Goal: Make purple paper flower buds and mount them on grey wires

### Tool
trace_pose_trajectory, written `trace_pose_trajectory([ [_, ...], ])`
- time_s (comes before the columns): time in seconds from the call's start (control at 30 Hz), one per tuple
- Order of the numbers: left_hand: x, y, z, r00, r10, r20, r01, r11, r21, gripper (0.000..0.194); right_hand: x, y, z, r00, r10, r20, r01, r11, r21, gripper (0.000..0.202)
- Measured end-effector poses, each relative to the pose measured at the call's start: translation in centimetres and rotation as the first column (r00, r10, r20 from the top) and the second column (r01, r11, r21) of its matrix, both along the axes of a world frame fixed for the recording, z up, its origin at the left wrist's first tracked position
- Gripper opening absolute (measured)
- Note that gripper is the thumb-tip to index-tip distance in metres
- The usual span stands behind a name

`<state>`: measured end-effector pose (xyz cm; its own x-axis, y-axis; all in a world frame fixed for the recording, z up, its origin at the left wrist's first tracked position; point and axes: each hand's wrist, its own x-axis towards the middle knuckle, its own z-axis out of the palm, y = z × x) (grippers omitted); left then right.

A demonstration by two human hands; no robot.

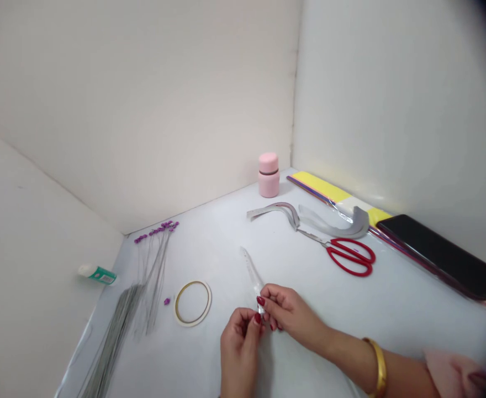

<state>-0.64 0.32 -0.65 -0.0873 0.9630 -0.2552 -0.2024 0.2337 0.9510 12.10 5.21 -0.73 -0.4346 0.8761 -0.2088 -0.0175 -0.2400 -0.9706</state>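
My left hand [241, 345] and my right hand [286, 310] meet at the lower middle of the head view, fingertips pinched together. Between them they grip the near end of a thin, pale, translucent strip [250, 272], whose far end points up and to the left above the table. The fingers hide the held end, and I cannot make out any smaller thing in it. A roll of white tape [177, 316] lies flat to the left of my hands. Beside it is a single small purple bud [167, 301].
Wires [116, 337] and purple-tipped stems [157, 282] lie left, near a glue tube [102, 275]. A pink jar [269, 177] stands at the back. Rightward are grey strips [332, 225], red-handled scissors [350, 257], yellow sheets [320, 186] and a black phone [445, 254].
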Motion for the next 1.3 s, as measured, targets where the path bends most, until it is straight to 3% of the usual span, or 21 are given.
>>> trace_pose_trajectory([
  [0.07, 0.19, 0.06, -0.13, 0.989, -0.001, 0.147, 0.019, 0.993, -0.12, 0.015, -0.03, -0.06, 0.07, 0.999, -0.017, 0.027, 0.016, 0.998, 0.053, 0.029],
  [0.23, 0.26, 0.18, -0.58, 0.974, 0.026, 0.225, 0.015, 0.984, -0.175, 0.021, -0.02, -0.03, 0.01, 0.998, -0.02, 0.061, 0.014, 0.994, 0.108, 0.027],
  [0.4, 0.25, 0.19, -0.25, 0.999, 0.044, -0.009, -0.044, 0.999, -0.001, 0.019, 0.03, -0.1, -0.05, 0.998, -0.015, 0.066, 0.008, 0.993, 0.115, 0.027],
  [0.5, 0.04, 0.13, -0.33, 0.994, 0.03, -0.105, -0.029, 0.999, 0.017, 0.02, -0.01, -0.14, -0.09, 0.999, 0.01, 0.053, -0.015, 0.995, 0.099, 0.029],
  [0.7, -0.2, 0.3, -0.67, 0.997, 0.036, -0.074, -0.039, 0.998, -0.045, 0.021, 0.14, 0.13, -0.12, 0.998, 0.048, 0.05, -0.052, 0.993, 0.102, 0.03],
  [0.93, -0.12, 0.7, -0.35, 0.991, -0.044, 0.126, 0.066, 0.983, -0.172, 0.03, 0.1, -0.04, -0.27, 0.999, 0.039, 0.029, -0.041, 0.996, 0.084, 0.032],
  [1.07, 0.0, 0.68, -0.33, 0.989, -0.031, 0.143, 0.051, 0.989, -0.138, 0.029, 0.11, -0.04, -0.41, 0.999, 0.053, 0.01, -0.053, 0.997, 0.049, 0.034],
  [1.3, 0.22, 0.44, -0.43, 0.999, -0.001, 0.042, 0.003, 0.999, -0.04, 0.024, 0.35, -0.06, -0.3, 0.996, 0.09, 0.027, -0.091, 0.994, 0.054, 0.033],
])
